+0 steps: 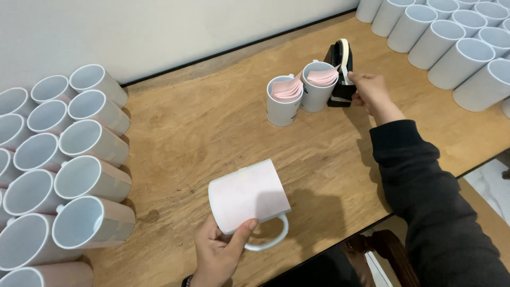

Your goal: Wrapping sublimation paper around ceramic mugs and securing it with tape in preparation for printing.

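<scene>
My left hand [220, 252] grips a white mug [249, 199] wrapped in a pale pink sheet, held on its side above the wooden table [212, 122], handle toward me. My right hand [372, 91], in a dark sleeve, reaches to a black tape dispenser [340, 72] with a cream tape roll and pinches at its front. Just left of the dispenser stand two white mugs [297, 95] stuffed with folded pink sheets.
Several wrapped mugs [79, 175] lie stacked on their sides at the left, openings toward me. Several plain white mugs [451, 37] stand upright at the back right. A white wall runs behind the table. The table's front edge is near my body.
</scene>
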